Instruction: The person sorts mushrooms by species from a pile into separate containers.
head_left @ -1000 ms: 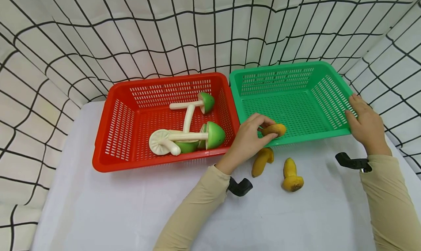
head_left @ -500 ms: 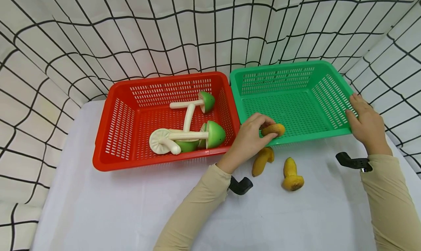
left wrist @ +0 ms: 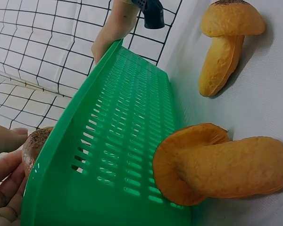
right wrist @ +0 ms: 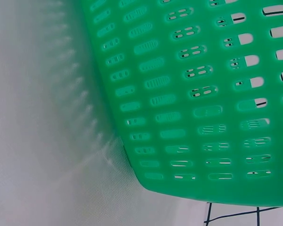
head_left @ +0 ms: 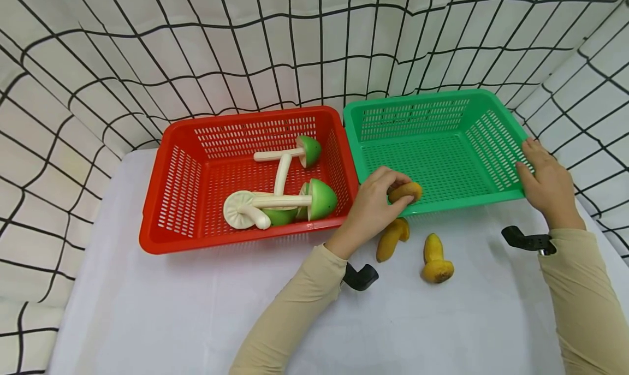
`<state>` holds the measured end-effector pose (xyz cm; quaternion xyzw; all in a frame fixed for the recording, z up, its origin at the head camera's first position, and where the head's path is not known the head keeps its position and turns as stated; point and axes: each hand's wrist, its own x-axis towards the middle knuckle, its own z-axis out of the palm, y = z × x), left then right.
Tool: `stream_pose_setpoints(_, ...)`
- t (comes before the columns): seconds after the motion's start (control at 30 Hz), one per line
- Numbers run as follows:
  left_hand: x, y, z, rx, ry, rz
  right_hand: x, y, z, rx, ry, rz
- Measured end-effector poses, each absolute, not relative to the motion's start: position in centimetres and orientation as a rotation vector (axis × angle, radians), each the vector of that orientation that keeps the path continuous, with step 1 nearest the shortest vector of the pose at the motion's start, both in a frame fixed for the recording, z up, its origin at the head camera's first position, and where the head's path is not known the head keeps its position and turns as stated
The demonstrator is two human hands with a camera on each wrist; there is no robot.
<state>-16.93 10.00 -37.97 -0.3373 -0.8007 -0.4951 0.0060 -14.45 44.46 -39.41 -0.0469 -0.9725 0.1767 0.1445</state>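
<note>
My left hand (head_left: 374, 200) grips a yellow toy mushroom (head_left: 410, 190) by its cap over the near left corner of the green basket (head_left: 467, 202). In the left wrist view, fingertips and part of the mushroom (left wrist: 35, 143) show behind the basket rim. On the right side, my right hand (head_left: 547, 184) holds the basket's rim, thumb toward the inside. In the right wrist view the basket wall (right wrist: 179, 108) fills most of the frame and the hand is out of sight. Two more yellow mushrooms lie on the cloth: one (head_left: 389, 246) against the basket's near wall, another (head_left: 435, 260) nearer me.
A red basket (head_left: 172, 244) stands left of the green one, their sides close together. Several green-capped mushrooms (head_left: 321, 200) with white stems lie in it. White cloth (head_left: 196, 320) covers the table, and a black-gridded white curtain (head_left: 245, 47) rises behind and at both sides.
The held mushroom has shifted very slightly left in my left fingers. My right hand stays on the basket rim, and the baskets and loose mushrooms stay in place.
</note>
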Motion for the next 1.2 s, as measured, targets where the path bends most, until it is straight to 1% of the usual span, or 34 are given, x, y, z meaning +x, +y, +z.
stream_pose_setpoints(0.17, -16.9, 10.0, -38.1, -1.029, -2.480, -1.604, -14.5, 44.4, -39.4, -0.152, -2.806, 0.499)
stream_pose_setpoints(0.4, -16.5, 9.5, -38.0, -1.056, -2.391, -1.686, -14.6, 44.2, -39.6, -0.171, -2.813, 0.499)
stream_pose_setpoints(0.9, -12.5, 8.3, -37.6, -1.141, -2.367, -1.817, -14.5, 44.1, -39.5, -0.182, -2.817, 0.491)
stream_pose_setpoints(1.2, -10.9, 7.9, -38.2, -1.242, -2.455, -1.822, -14.5, 44.2, -39.4, -0.185, -2.806, 0.492)
